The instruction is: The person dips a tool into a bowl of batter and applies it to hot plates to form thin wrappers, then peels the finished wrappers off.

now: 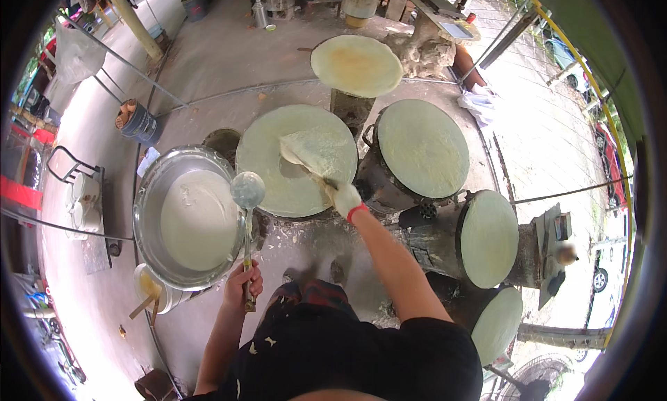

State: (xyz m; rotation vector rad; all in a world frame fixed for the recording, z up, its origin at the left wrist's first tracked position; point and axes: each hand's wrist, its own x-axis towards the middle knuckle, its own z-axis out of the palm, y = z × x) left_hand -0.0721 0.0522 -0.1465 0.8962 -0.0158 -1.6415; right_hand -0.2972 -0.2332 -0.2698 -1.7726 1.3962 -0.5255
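My left hand (244,281) is wrapped round the handle of a long metal ladle (248,190). Its bowl hangs beside the rim of a large metal basin (147,262), which holds white batter (198,220). In a white glove with a red cuff, my right hand (345,198) grips a batter-coated spreader (304,153). The spreader's wide end rests on pale batter covering the central round griddle (267,193). A darker patch shows next to the spreader, where the coating looks thinner. The fingers inside the glove are partly hidden.
More round griddles with pale sheets stand at the far middle (358,64), the right (424,147), (490,238) and the lower right (497,324). A white bucket (170,298) sits beside the basin. A dark bucket (139,123) and a chair (73,165) stand left.
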